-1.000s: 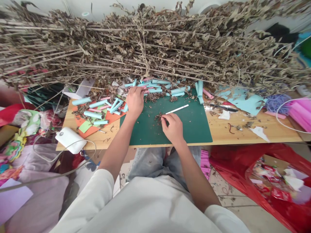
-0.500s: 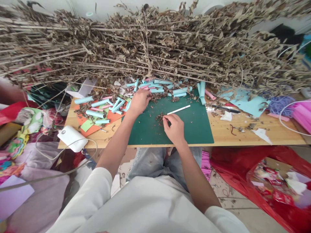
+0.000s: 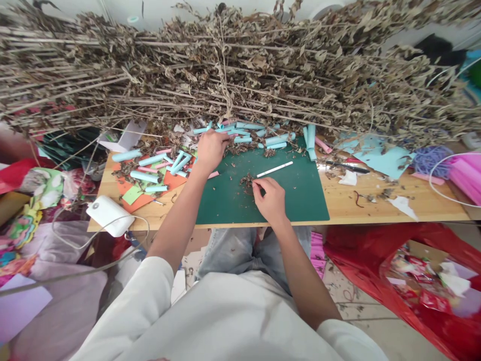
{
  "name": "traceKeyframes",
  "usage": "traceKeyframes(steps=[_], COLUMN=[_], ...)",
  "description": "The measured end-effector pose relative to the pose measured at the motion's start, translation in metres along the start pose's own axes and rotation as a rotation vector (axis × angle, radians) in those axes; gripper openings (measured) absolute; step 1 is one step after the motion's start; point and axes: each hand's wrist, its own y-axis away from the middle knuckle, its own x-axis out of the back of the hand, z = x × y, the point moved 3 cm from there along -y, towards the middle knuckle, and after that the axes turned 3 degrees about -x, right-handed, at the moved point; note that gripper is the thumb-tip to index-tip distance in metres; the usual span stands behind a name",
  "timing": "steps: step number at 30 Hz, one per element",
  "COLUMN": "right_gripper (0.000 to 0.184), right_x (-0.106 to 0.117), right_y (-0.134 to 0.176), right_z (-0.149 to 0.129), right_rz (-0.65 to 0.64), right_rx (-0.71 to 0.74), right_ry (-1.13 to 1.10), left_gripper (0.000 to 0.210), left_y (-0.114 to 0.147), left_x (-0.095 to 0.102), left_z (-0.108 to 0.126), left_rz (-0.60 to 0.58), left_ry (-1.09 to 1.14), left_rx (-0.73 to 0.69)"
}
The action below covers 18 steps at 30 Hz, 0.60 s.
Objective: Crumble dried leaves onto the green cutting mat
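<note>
My left hand (image 3: 211, 149) reaches in among several rolled paper tubes at the back of the green cutting mat (image 3: 300, 200). Its fingers are bent together beside a pink paper tube (image 3: 232, 135); what lies between them is hidden. Another pink tube (image 3: 213, 174) pokes out by the left wrist. On the mat, my right hand (image 3: 269, 199) has thumb and forefinger pinched at the edge of a small heap of crumbled dried leaves (image 3: 246, 180). Just above those fingers lies a thin white stick (image 3: 274, 169). Blue paper tubes (image 3: 181, 163) are scattered to the left.
Bundled dried plant stalks (image 3: 240, 70) span the back of the wooden table (image 3: 383, 205). A white device (image 3: 110, 215) with a cable sits at the left corner. To the right lie a black pen (image 3: 347, 167), blue paper (image 3: 379, 153) and purple yarn (image 3: 432, 161). A red bag (image 3: 353, 250) hangs below.
My left hand has shifted slightly up and left among the tubes. A pink tube now shows by its wrist. My right hand stays at the leaf heap.
</note>
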Motion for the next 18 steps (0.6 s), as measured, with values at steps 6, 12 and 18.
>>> traceKeyframes(steps=[6, 12, 18], right_gripper=[0.02, 0.021, 0.021], right_x=[-0.0006, 0.0006, 0.0001], right_y=[0.0002, 0.0002, 0.0], right_z=[-0.0004, 0.0003, -0.0002], right_rz=[-0.001, -0.005, -0.004], right_rx=[-0.001, -0.007, -0.014], right_ry=[-0.011, -0.011, -0.011], left_gripper=[0.024, 0.019, 0.013], left_y=[-0.0058, -0.0075, -0.0071], left_x=[0.0004, 0.0049, 0.0092], left_z=[-0.0085, -0.0095, -0.011], left_rz=[0.076, 0.173, 0.208], left_ry=[0.109, 0.315, 0.469], left_rx=[-0.029, 0.027, 0.116])
